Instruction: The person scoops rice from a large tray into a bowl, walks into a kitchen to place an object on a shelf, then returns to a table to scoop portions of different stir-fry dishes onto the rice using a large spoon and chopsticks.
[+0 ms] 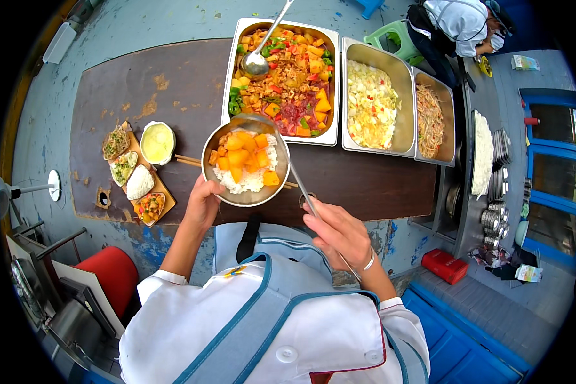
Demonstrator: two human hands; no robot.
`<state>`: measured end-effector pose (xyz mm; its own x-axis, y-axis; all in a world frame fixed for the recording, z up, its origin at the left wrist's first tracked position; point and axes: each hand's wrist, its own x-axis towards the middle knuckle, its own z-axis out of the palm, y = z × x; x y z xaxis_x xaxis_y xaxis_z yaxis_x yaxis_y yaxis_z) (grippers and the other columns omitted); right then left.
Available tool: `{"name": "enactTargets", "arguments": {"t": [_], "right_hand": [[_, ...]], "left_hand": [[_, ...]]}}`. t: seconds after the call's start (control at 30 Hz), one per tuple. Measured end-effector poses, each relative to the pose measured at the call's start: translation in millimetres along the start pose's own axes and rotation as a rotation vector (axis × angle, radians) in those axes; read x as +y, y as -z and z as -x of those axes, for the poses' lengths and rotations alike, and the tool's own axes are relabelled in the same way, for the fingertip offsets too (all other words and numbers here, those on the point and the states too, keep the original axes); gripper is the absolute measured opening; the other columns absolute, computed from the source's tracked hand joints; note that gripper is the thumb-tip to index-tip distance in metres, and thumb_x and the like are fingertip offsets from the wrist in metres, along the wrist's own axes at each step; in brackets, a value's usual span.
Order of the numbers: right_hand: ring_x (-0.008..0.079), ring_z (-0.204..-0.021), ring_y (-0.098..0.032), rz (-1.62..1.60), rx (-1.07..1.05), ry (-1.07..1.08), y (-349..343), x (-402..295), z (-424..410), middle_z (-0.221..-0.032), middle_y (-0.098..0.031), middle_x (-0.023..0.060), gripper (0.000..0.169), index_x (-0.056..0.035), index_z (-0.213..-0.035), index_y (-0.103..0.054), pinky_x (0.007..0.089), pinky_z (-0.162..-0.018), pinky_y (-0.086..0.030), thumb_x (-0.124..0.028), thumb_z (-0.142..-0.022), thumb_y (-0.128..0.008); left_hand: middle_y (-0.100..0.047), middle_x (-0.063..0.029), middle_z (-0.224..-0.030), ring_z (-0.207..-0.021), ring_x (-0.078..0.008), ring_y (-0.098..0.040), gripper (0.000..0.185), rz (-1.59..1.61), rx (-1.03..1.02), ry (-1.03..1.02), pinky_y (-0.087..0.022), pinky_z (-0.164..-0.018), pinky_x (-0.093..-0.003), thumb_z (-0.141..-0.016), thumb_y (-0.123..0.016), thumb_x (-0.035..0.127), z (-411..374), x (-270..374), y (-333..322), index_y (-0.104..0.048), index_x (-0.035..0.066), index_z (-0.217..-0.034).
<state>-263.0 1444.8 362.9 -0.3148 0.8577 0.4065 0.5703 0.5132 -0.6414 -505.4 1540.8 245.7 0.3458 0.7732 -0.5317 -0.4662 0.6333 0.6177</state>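
Observation:
My left hand (205,198) grips the rim of a round metal bowl (246,200) that holds white rice (242,181) topped with orange chunks in sauce (237,156). In my right hand (341,230) is the long handle of a metal ladle (295,168), its head at the bowl's far rim and partly hidden. Beneath the bowl, chopsticks (187,160) stick out on both sides. Just beyond stands a deep steel pan (336,96) of mixed vegetables and meat, with a second metal ladle (254,65) resting in it.
Steel pans of chopped cabbage (372,103) and noodles (429,120) stand right of the large pan. On the worn brown table (125,91), a wooden board (167,191) with small filled dishes and a bowl of pale yellow food (157,143) lie left. A person (456,24) sits at the upper right.

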Motion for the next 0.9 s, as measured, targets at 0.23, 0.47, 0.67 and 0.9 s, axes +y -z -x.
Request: {"name": "enactTargets", "arguments": {"t": [0.23, 0.47, 0.67, 0.9], "right_hand": [[0.0364, -0.087, -0.061, 0.005, 0.285, -0.198, 5, 13, 5, -0.104, -0.058, 0.0266, 0.027, 0.01, -0.103, -0.056, 0.0364, -0.074, -0.051, -0.005, -0.08, -0.059], [0.0352, -0.083, -0.059, 0.186, 0.345, -0.183, -32, 57, 19, -0.1, -0.059, 0.021, 0.031, 0.0008, -0.107, -0.057, 0.0365, -0.073, -0.05, -0.001, -0.077, -0.062], [0.0205, -0.089, -0.061, -0.541, 0.882, -0.606, -15, 64, 14, -0.102, -0.06, 0.0176, 0.039, 0.0089, -0.117, -0.046, 0.0297, -0.076, -0.05, -0.022, -0.095, -0.039], [0.0161, -0.083, -0.062, -0.174, 0.958, -0.73, 53, 127, 53, -0.093, -0.063, 0.0167, 0.039, 0.0078, -0.114, -0.052, 0.0262, -0.071, -0.05, -0.024, -0.094, -0.043]], "left_hand": [[-0.054, -0.0119, -0.115, -0.106, -0.0215, -0.052, 0.055, 0.053, -0.111, -0.052, -0.039, -0.094, -0.0322, -0.065, -0.051, 0.002, -5, 0, 4, -0.043, -0.003, -0.119], [-0.053, -0.0117, -0.115, -0.11, -0.0234, -0.048, 0.051, 0.108, -0.041, -0.075, -0.035, -0.098, -0.0356, -0.066, -0.051, 0.003, 8, -3, 28, -0.045, -0.004, -0.115], [-0.049, -0.0125, -0.121, -0.113, -0.0246, -0.046, 0.056, 0.113, -0.093, -0.029, -0.033, -0.099, -0.0362, -0.065, -0.051, 0.003, 10, -5, 28, -0.042, -0.004, -0.12], [-0.049, -0.0126, -0.121, -0.113, -0.0255, -0.046, 0.057, 0.093, -0.143, -0.028, -0.033, -0.099, -0.0368, -0.065, -0.051, 0.003, 14, -3, 6, -0.042, -0.004, -0.121]]}}
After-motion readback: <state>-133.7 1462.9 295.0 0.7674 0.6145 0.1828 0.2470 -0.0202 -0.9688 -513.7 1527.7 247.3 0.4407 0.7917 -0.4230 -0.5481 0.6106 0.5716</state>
